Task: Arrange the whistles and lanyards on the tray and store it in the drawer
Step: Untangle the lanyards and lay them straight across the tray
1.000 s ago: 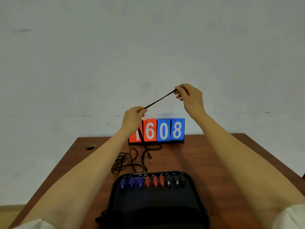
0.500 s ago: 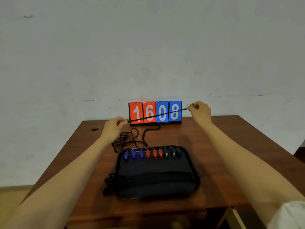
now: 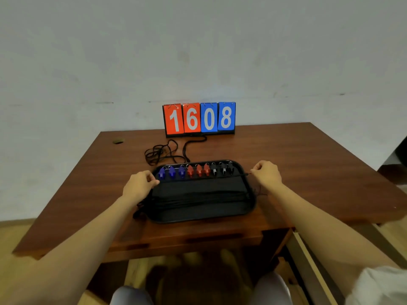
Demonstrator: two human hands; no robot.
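A black tray (image 3: 204, 213) lies on the wooden table (image 3: 308, 164). Along its far edge stands a row of whistles: three blue whistles (image 3: 171, 172), three red whistles (image 3: 198, 170), three black whistles (image 3: 223, 168). Several black lanyards (image 3: 198, 195) lie stretched across the tray's middle. My left hand (image 3: 139, 182) at the tray's left edge and my right hand (image 3: 266, 173) at its right edge pinch the two ends of one black lanyard (image 3: 207, 177), held taut just below the whistles. More tangled lanyards (image 3: 163, 151) lie behind the tray.
A flip scoreboard (image 3: 199, 118) reading 1608 stands at the table's back against the wall. A small round hole (image 3: 118, 141) is at the back left. A drawer front (image 3: 198, 241) sits under the table's near edge. My knees show below.
Both hands came down and toward me with the taut lanyard, from in front of the scoreboard to just above the tray. The view tilted downward.
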